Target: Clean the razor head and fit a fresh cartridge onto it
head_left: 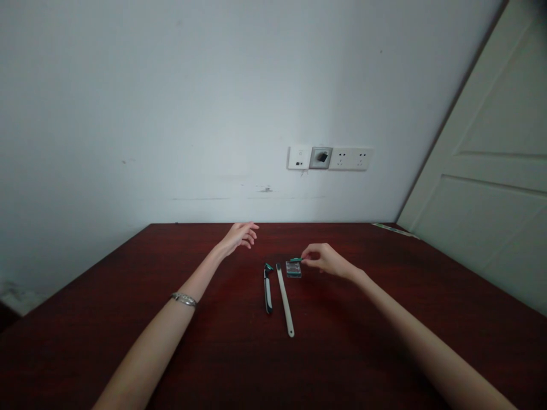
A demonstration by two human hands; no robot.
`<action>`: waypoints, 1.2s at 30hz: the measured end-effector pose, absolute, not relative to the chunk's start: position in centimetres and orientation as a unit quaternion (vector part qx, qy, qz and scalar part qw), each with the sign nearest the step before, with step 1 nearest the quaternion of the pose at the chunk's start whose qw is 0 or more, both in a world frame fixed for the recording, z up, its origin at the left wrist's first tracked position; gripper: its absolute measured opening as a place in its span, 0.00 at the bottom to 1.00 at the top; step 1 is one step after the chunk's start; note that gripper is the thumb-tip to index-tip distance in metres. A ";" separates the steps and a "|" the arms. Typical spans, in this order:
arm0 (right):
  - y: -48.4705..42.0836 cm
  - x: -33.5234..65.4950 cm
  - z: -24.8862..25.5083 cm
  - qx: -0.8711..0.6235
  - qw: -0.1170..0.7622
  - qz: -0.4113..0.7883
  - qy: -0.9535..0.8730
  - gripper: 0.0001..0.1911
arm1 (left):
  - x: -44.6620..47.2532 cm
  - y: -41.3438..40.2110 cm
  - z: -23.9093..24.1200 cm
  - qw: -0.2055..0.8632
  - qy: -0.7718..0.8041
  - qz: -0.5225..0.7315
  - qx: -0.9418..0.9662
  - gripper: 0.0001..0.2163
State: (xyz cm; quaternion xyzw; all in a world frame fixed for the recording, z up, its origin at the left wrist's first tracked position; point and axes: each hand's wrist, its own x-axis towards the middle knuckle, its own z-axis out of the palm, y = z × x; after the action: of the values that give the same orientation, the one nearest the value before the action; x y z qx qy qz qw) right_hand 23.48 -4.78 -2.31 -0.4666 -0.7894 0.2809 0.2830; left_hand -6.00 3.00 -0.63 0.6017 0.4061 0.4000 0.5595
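Observation:
My right hand (325, 259) pinches a small teal-and-dark razor cartridge (295, 260) between thumb and fingers, at the far edge of a clear plastic case (293, 272). Whether the cartridge touches the case I cannot tell. To the left of the case lies a white-handled toothbrush (285, 302) with a dark head pointing away from me. Beside it is a razor (268, 290) with a grey and black handle and a green-edged head. My left hand (240, 236) hovers over the table's far side, fingers loosely apart and holding nothing. A silver bracelet circles the left wrist.
A dark red wooden table (213, 353) reaches back to a white wall. Sockets (348, 159) and a switch plate (320, 158) are set in the wall. A pale door (491, 159) leans in at right, with a thin patterned strip (395, 230) near the back right edge.

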 end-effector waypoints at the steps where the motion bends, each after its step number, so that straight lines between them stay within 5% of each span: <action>1: -4.8 23.6 -2.7 -0.469 0.277 0.283 -0.790 0.11 | -6.2 3.2 -0.8 0.559 0.411 0.405 0.595 0.19; 36: -3.6 23.4 -5.0 -0.451 0.208 0.187 -0.847 0.07 | -7.5 5.0 -3.9 0.563 0.450 0.395 0.570 0.18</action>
State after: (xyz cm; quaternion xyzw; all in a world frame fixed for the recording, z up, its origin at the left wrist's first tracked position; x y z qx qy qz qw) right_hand 23.38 -3.63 -4.96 -0.4513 -0.8473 0.1870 0.2085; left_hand -7.53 5.00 -3.91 0.5695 0.4503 0.3946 0.5632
